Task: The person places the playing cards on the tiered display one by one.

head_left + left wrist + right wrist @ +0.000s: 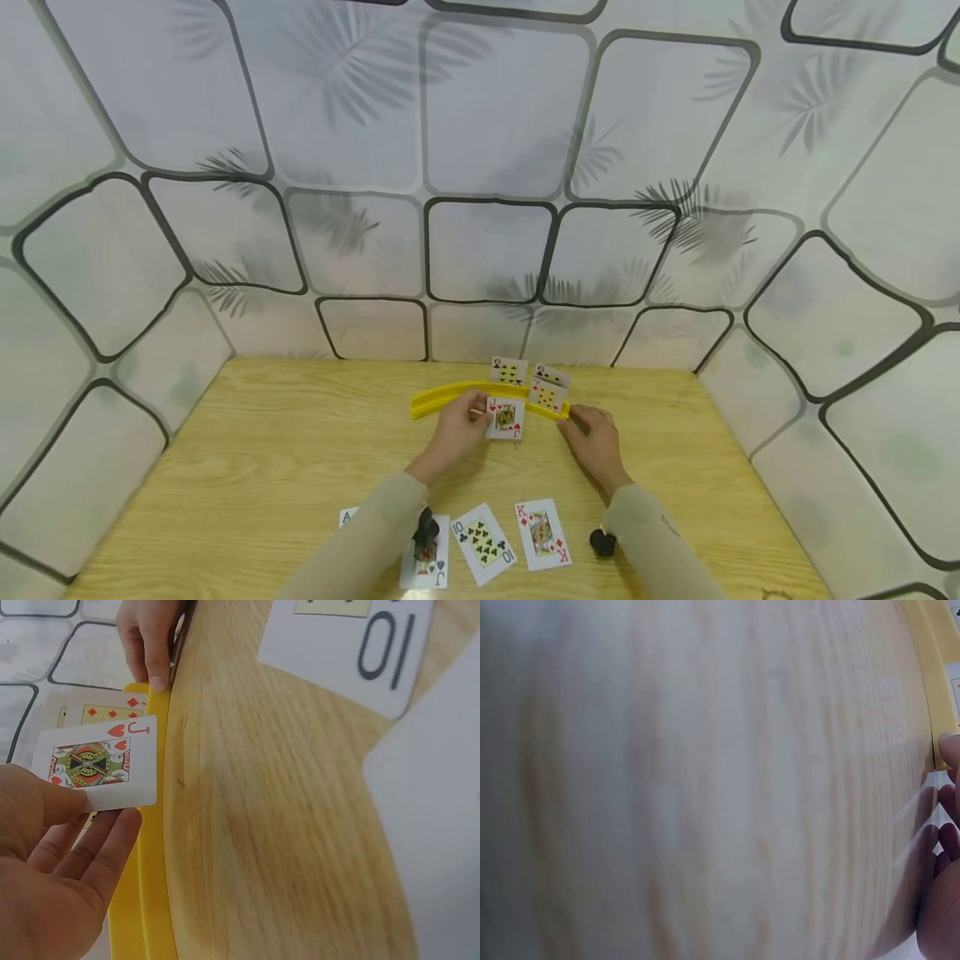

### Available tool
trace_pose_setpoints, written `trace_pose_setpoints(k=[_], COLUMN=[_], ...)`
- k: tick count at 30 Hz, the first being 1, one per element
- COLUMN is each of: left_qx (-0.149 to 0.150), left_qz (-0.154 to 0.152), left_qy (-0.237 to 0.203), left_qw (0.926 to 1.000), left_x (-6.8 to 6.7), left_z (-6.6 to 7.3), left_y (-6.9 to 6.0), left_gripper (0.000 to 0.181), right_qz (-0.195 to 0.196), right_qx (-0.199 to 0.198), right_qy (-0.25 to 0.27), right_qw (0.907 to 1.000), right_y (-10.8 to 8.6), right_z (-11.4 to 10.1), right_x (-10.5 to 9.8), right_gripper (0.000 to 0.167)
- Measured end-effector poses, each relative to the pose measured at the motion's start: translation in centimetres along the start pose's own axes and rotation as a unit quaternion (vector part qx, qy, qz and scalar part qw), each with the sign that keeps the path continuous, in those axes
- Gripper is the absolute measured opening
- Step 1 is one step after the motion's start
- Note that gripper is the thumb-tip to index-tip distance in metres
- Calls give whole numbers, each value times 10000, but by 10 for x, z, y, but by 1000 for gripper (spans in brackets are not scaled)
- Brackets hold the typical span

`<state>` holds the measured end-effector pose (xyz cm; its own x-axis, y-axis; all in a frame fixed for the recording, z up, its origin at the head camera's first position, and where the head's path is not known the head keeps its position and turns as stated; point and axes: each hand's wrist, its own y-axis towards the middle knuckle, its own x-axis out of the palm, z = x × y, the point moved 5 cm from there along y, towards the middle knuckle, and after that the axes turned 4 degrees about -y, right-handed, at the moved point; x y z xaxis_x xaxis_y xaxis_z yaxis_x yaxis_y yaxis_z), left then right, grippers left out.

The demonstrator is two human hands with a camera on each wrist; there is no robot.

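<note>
A jack of hearts (506, 419) is pinched between the thumb and fingers of my left hand (457, 423), face up, in front of a curved yellow card holder (442, 401). The left wrist view shows the same jack (97, 761) overlapping the holder (150, 900). My right hand (597, 440) grips the holder's right end, thumb on the near side; most of its fingers are hidden. A seven of diamonds (547, 396) stands in the holder near that end, with another card (553, 374) partly covered behind it. A black six (509, 371) stands further left, behind the jack.
On the wooden table (262, 467) nearer me lie a king of diamonds (543, 535), a ten of clubs (483, 544), a black jack (437, 571) and an ace (347, 516), the last two partly hidden by my left arm. Patterned walls (491, 250) enclose the table's back and sides.
</note>
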<state>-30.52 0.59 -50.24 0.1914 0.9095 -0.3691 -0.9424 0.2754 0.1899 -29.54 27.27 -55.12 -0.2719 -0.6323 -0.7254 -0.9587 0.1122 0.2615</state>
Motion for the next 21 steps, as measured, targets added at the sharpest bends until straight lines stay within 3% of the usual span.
trace_pose_setpoints(k=[9, 15, 21], left_qx=[162, 37, 151], left_qz=[397, 479, 613], left_qy=[23, -85, -191], left_qw=[9991, 9988, 9978], left_x=[-2, -2, -3], left_z=[2, 1, -3], left_y=[14, 22, 30], left_gripper=[15, 18, 16], right_qz=[-80, -104, -122], right_qx=[41, 100, 88], right_qy=[-41, 14, 19], right_qw=[10000, 9999, 9999], right_y=[0, 1, 1], right_z=[0, 1, 1], right_x=[0, 1, 0], right_gripper=[47, 47, 47])
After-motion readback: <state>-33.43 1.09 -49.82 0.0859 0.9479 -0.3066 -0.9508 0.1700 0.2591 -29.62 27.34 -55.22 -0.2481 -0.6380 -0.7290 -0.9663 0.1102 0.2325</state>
